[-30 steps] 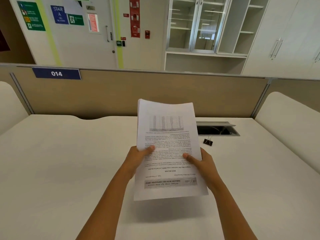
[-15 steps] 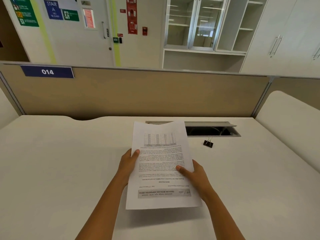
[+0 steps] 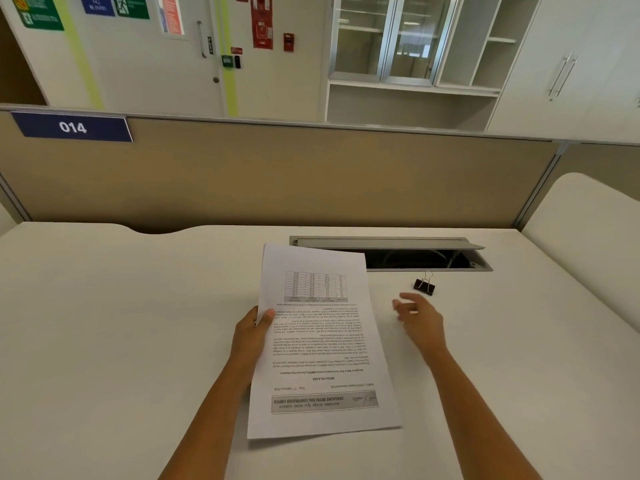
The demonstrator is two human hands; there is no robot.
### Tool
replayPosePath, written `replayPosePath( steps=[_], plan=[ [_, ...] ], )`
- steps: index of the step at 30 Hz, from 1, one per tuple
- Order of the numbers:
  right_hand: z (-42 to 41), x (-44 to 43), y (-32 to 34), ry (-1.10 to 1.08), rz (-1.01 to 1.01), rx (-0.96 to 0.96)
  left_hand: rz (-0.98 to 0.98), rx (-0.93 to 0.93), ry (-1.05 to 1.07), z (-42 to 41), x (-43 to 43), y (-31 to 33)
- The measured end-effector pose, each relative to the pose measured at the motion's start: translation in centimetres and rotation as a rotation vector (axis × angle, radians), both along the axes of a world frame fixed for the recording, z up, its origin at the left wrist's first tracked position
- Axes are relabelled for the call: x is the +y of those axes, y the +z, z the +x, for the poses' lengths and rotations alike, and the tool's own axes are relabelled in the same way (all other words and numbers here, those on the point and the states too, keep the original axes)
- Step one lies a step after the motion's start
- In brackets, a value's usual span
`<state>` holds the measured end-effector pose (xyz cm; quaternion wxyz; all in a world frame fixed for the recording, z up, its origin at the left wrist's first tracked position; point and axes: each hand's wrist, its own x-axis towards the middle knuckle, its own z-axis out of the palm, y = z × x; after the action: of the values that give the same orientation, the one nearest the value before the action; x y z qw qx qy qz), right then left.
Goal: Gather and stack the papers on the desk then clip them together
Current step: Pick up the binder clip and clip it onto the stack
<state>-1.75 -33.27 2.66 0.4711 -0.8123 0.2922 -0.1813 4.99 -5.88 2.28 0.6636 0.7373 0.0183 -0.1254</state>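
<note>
One paper stack (image 3: 322, 341), over desk (image 3: 138, 323), left edge pinched by left hand (image 3: 251, 332). Right hand (image 3: 417, 315), fingers loosely spread, empty, near binder clip (image 3: 424, 286). Risk: single-hand pinch may let sheets fan askew

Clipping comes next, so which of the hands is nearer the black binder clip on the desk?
Right. The right hand hovers open just short of the binder clip, not touching it. The left hand is far off to its left, gripping the paper stack.

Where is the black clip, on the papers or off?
Off. The binder clip lies on the desk, apart from the papers the left hand holds.
</note>
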Motion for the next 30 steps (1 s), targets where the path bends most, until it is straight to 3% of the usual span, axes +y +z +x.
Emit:
replayPosePath(
  steps=[4, 8, 30],
  plan=[
    [2.7, -3.6, 0.7, -0.129, -0.233, 0.090, -0.006, -0.010, 0.003, 0.2, 0.0, -0.4],
    [4.7, -5.9, 1.7, -0.167, -0.327, 0.245, -0.027, -0.005, 0.024, 0.3, 0.0, -0.7],
    [6.6, -9.1, 2.1, -0.213, -0.172, 0.255, -0.133, 0.003, 0.119, 0.6, 0.3, -1.2]
  ],
)
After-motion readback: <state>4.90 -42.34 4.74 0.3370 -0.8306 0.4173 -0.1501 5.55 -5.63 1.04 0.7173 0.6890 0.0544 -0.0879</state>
